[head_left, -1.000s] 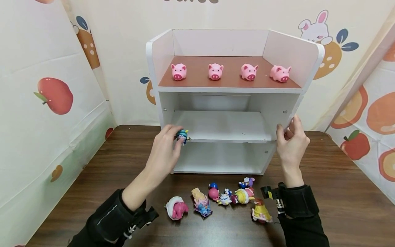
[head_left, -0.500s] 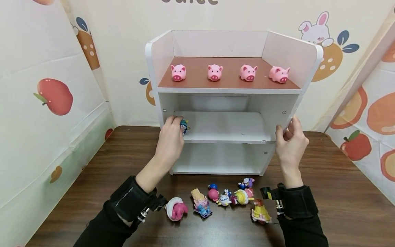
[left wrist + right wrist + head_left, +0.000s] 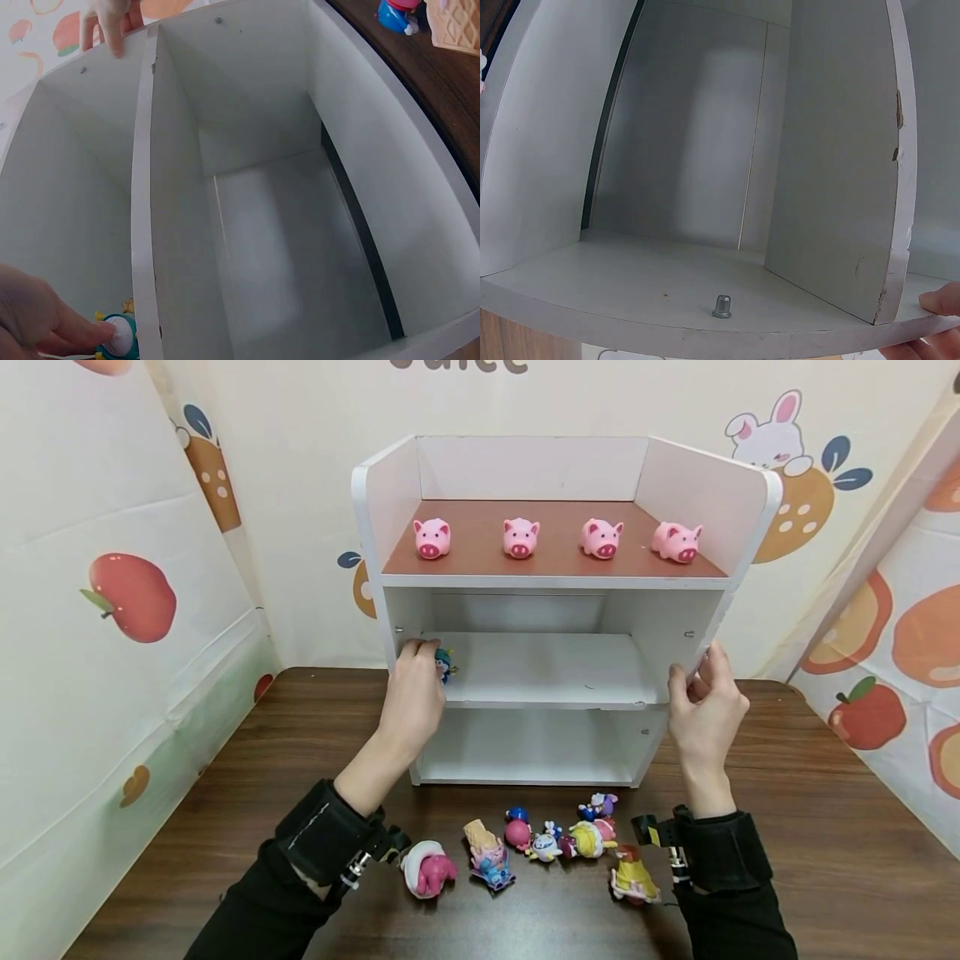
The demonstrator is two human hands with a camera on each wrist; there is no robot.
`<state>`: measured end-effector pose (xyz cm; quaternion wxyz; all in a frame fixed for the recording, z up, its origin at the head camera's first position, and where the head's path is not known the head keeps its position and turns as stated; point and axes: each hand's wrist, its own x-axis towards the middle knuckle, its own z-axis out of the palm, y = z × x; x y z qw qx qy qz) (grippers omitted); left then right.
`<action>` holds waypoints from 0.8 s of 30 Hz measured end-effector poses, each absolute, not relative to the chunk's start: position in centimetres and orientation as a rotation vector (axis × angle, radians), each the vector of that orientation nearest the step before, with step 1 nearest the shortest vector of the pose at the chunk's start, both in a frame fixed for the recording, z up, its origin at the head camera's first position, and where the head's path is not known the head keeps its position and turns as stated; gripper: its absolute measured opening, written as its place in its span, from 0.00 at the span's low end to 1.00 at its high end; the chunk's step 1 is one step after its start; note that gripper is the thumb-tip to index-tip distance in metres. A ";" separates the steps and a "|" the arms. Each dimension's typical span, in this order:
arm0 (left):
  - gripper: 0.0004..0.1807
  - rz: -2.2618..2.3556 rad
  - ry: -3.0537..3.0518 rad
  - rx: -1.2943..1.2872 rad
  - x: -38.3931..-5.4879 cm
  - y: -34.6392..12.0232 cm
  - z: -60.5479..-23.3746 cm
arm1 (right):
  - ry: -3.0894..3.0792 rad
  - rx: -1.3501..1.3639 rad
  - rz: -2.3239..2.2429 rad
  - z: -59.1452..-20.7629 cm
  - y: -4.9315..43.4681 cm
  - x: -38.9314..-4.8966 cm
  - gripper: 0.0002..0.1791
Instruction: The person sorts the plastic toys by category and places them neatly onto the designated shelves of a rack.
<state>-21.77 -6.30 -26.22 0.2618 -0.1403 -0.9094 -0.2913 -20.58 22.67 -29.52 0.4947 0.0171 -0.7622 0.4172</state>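
At the left end of the white shelf unit's middle shelf (image 3: pixel 547 670), my left hand (image 3: pixel 412 697) holds a small teal-and-blue figurine (image 3: pixel 444 667). The hand covers much of the figurine in the head view. The left wrist view shows a fingertip on the white part of the figurine (image 3: pixel 120 335), close to the shelf's front edge. My right hand (image 3: pixel 707 712) grips the front edge of the unit's right side panel, with thumb and fingers on either side of it in the right wrist view.
Several pink toy pigs (image 3: pixel 520 538) stand in a row on the brown top shelf (image 3: pixel 480 564). Before the unit, several figurines lie on the wooden table, among them a pink-and-white one (image 3: pixel 429 869), an ice-cream-cone one (image 3: pixel 489 854) and a yellow-dressed one (image 3: pixel 633 877).
My left hand has moved up and inward with the figurine, from before the unit to the middle shelf's left end. The right hand has stayed on the side panel.
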 end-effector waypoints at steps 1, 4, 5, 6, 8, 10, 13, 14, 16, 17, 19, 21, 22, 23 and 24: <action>0.16 -0.791 -2.468 -0.377 -21.8 -6.3 -26.2 | -1.847 0.041 1.011 -29.5 22.7 -20.6 0.25; 0.17 -0.796 -2.489 -0.372 -21.8 -6.3 -26.2 | -1.844 0.039 1.012 -29.5 22.6 -20.6 0.25; 0.17 -0.795 -2.492 -0.371 -21.8 -6.3 -26.2 | -1.843 0.038 1.011 -29.5 22.6 -20.6 0.25; 0.18 -0.794 -2.494 -0.372 -21.8 -6.3 -26.2 | -1.843 0.037 1.012 -29.5 22.6 -20.6 0.25; 0.18 -0.790 -2.490 -0.378 -21.8 -6.4 -26.3 | -1.843 0.035 1.012 -29.5 22.6 -20.5 0.25; 0.20 -0.789 -2.478 -0.388 -21.7 -6.4 -26.3 | -1.845 0.035 1.012 -29.5 22.6 -20.5 0.25; 0.22 -0.785 -2.461 -0.404 -21.6 -6.4 -26.4 | -1.851 0.034 1.009 -29.5 22.6 -20.5 0.25; 0.23 -0.784 -2.455 -0.409 -21.5 -6.4 -26.5 | -1.853 0.034 1.008 -29.6 22.6 -20.5 0.25; 0.24 -0.776 -2.444 -0.418 -21.4 -6.5 -26.6 | -1.855 0.033 1.006 -29.6 22.7 -20.5 0.25; 0.24 -0.770 -2.436 -0.423 -21.3 -6.5 -26.6 | -1.857 0.033 1.005 -29.6 22.7 -20.5 0.26; 0.24 -0.754 -2.413 -0.437 -21.1 -6.5 -26.7 | -1.857 0.033 1.006 -29.6 22.7 -20.5 0.26; 0.24 -0.727 -2.383 -0.455 -20.7 -6.5 -26.8 | -1.858 0.032 1.006 -29.6 22.7 -20.5 0.26; 0.24 -0.709 -2.366 -0.465 -20.5 -6.5 -26.9 | -1.859 0.032 1.005 -29.5 22.7 -20.5 0.26; 0.23 -0.685 -2.350 -0.474 -20.3 -6.5 -26.9 | -1.859 0.031 1.005 -29.5 22.7 -20.5 0.25; 0.23 -0.662 -2.331 -0.484 -20.0 -6.5 -27.0 | -1.860 0.031 1.005 -29.5 22.7 -20.5 0.25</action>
